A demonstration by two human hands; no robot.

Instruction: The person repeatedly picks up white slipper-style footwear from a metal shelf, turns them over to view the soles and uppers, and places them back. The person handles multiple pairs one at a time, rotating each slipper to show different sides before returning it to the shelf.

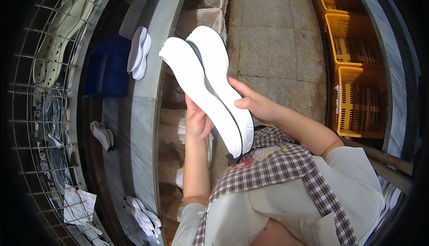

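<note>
Two long white shoe soles (203, 91) are held side by side in front of me, slanting from upper left to lower right, with dark edging showing along them. My left hand (197, 120) is closed at the left edge of the pair, some of its fingers hidden behind the soles. From the other side, my right hand (252, 100) grips the right-hand sole, its thumb lying on the white side and a finger along the edge. The lower ends come close to my checked apron (263, 170).
On the grey bench (134, 125) at left lie a pair of soles (140, 53), grey soles (103, 135) and white soles (143, 214). A blue bin (105, 69) and a wire grid with a green clog (62, 38) stand beyond. Orange crates (348, 69) line the right; lined baskets (203, 20) stand ahead.
</note>
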